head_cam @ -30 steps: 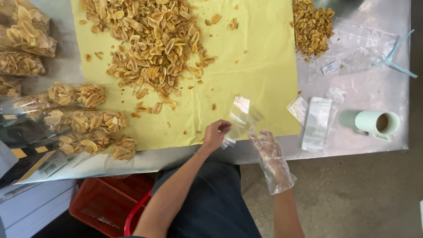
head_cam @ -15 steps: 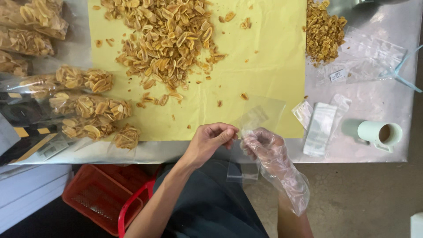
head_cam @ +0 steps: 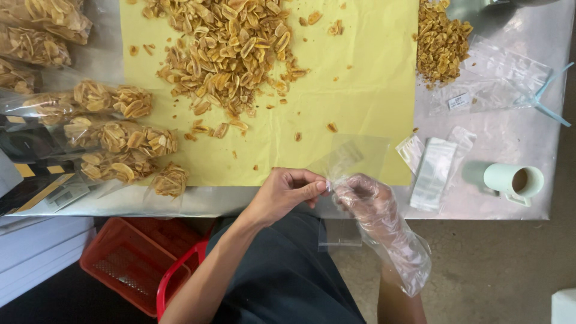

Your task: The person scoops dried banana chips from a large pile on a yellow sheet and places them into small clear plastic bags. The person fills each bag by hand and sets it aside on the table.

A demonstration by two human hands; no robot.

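Pinching the near corner of a small clear plastic bag (head_cam: 354,157), I am gripping its edge between the thumb and forefinger of my bare left hand (head_cam: 282,193), while my right hand (head_cam: 365,198) (the one inside a loose transparent plastic glove) is closing its fingertips on the same corner just beside them. Both hands are grasping the film at the near edge of the metal table (head_cam: 510,204). To open it well, I judge that I should be rubbing the two layers against each other in opposite directions, lightly, so the mouth parts without tearing.

The bag is lying flat over the near right part of the yellow paper sheet (head_cam: 360,78), its long axis slanting from my fingers away to the far right. The heap of golden fried chips (head_cam: 231,51) is sitting farther off, well apart from the bag.
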